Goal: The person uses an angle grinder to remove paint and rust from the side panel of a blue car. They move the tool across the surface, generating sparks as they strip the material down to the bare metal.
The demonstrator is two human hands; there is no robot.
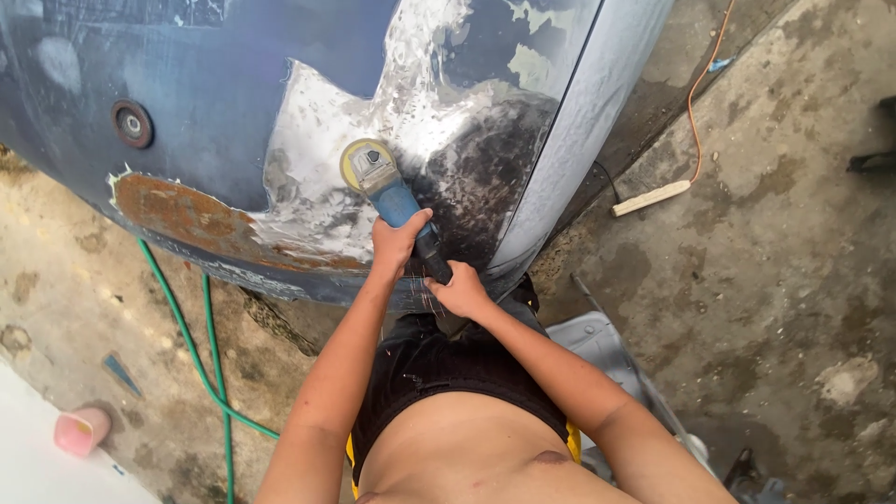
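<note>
- The blue grinder point(397, 191) lies on the car panel point(308, 103), just above both hands. Its long body runs from the hands up and a bit to the left.
- The round yellow disc point(362, 161) is at the far end, pressed on the bare shiny metal, well past the grip.
- The left hand point(399, 241) is wrapped tight around the blue body. It is the hand nearer the disc.
- The right hand point(459, 291) is wrapped tight around the black tail end, lower and to the right.
- A rusty brown patch point(182, 213) sits to the left of the disc, apart from it.
- A green hose point(201, 364) lies on the floor point(784, 243).
</note>
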